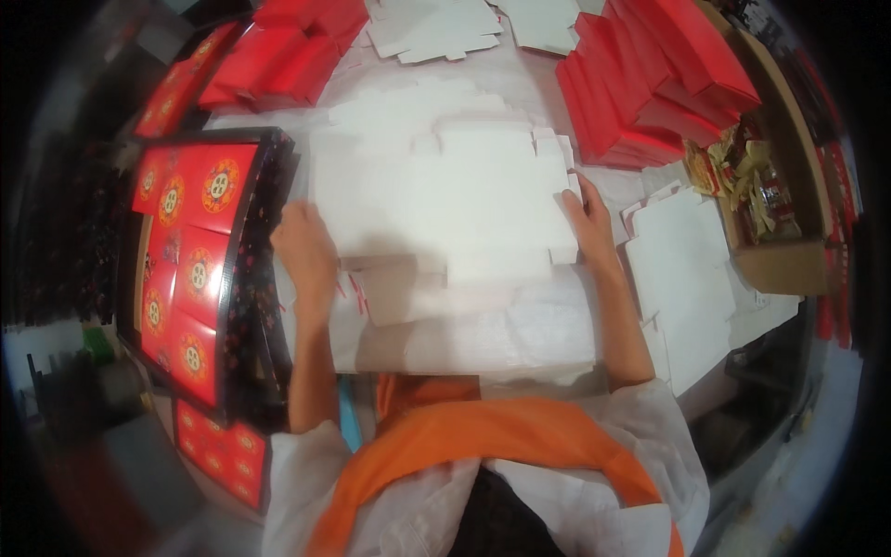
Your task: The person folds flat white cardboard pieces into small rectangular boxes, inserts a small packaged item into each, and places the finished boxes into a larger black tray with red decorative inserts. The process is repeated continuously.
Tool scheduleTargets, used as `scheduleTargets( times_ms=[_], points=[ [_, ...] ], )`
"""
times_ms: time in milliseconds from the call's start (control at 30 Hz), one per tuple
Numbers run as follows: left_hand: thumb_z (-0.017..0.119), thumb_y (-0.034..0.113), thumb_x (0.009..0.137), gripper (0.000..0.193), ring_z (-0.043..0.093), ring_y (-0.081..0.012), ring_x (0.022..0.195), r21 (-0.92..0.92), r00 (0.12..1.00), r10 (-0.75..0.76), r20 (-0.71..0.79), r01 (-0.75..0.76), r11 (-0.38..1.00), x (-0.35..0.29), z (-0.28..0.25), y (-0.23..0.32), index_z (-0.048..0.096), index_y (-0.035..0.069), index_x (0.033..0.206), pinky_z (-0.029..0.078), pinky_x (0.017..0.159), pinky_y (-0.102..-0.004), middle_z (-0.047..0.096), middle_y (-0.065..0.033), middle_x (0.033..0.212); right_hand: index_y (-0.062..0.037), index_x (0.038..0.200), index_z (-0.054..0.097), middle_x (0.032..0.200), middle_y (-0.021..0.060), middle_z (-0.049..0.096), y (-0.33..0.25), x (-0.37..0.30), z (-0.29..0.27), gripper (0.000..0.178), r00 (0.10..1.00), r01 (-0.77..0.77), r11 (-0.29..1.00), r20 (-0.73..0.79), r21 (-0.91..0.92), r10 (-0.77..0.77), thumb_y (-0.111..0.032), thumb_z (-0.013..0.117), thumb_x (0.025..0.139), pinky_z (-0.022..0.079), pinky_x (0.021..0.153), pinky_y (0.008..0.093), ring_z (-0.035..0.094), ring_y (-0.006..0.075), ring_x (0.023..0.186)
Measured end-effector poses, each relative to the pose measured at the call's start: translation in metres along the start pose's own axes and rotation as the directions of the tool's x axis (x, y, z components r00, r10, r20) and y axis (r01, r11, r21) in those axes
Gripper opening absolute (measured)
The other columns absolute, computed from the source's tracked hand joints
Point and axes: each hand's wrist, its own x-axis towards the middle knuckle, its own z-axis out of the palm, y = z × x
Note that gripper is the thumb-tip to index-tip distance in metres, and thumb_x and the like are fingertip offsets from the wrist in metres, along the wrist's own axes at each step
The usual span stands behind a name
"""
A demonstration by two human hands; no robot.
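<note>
A flat white cardboard box blank (506, 186) with cut tabs and flaps lies in front of me, its left part blurred. My right hand (591, 221) has its right edge between thumb and fingers. At the left edge my left hand (306, 246) is closed, fingers curled against the card; the fingertips are hidden. Under and beyond it spread more white blanks (390, 107). Close to my left hand stands a dark-rimmed tray (264, 190) holding several red boxes (200, 269) with round yellow emblems.
Red boxes (631, 93) are stacked at the back right, others (288, 56) at the back left. An open brown carton (784, 265) on the right contains gold-wrapped packets (747, 176). White blanks (682, 278) lie beside my right forearm. More patterned red boxes (218, 450) sit lower left.
</note>
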Motion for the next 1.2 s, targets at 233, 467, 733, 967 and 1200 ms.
scheduleTargets(
  times_ms=[233,467,733,967,1200],
  points=[
    [0.045,0.008,0.088,0.015,0.047,-0.009,0.083,-0.812,0.942,-0.337,0.008,0.203,0.548,-0.023,-0.046,0.018,0.045,-0.002,0.1,0.04,0.075,-0.0228,0.05,-0.005,0.091,-0.001,0.125,0.043,0.121,0.0129,0.047,-0.023,-0.014,-0.022,0.043,0.944,0.3,0.842,0.016,-0.448,-0.329,-0.015,0.053,0.085,0.035,0.093,0.0276,0.045,0.0155,0.11],
    [0.041,0.014,0.09,0.037,0.048,-0.0186,0.103,-0.842,0.894,-0.341,0.29,0.408,0.353,-0.05,-0.04,0.001,0.04,-0.004,0.122,0.038,0.089,-0.0295,0.05,-0.0128,0.113,-0.0003,0.127,0.036,0.116,0.0118,0.048,-0.068,-0.02,-0.012,0.051,0.983,0.132,0.989,-0.119,-0.07,-0.139,-0.001,0.054,0.079,0.042,0.084,0.0242,0.051,0.0141,0.099],
    [0.048,0.04,0.085,0.065,0.027,-0.03,0.129,-0.922,0.829,0.412,0.378,0.379,0.083,-0.067,-0.047,0.003,0.031,-0.001,0.132,0.023,0.104,-0.0385,0.03,-0.0153,0.139,-0.0041,0.121,0.046,0.109,0.0089,0.054,-0.059,-0.035,-0.012,0.043,0.988,0.077,0.983,0.142,-0.168,-0.053,-0.003,0.056,0.079,0.044,0.078,0.0249,0.054,0.0145,0.092],
    [0.066,0.019,0.076,0.028,0.054,-0.0168,0.081,-0.546,0.468,0.484,0.74,-0.003,0.838,-0.052,-0.038,0.066,0.053,0.001,0.092,0.043,0.071,-0.0285,0.056,-0.0124,0.09,-0.0057,0.116,0.049,0.099,0.0089,0.059,-0.073,-0.06,0.019,0.037,0.946,0.159,0.922,0.32,-0.352,-0.041,-0.009,0.058,0.081,0.044,0.075,0.0248,0.053,0.0116,0.085],
    [0.061,0.02,0.078,0.027,0.051,-0.0238,0.062,-0.517,0.676,0.283,0.68,0.169,0.839,-0.073,-0.015,0.063,0.049,-0.003,0.084,0.043,0.06,-0.0328,0.051,-0.0171,0.07,0.0016,0.117,0.049,0.103,0.0077,0.058,-0.089,-0.071,0.024,0.033,0.836,-0.154,0.956,0.482,-0.251,0.261,-0.017,0.044,0.091,0.043,0.08,0.0238,0.054,0.0117,0.089]
  ],
)
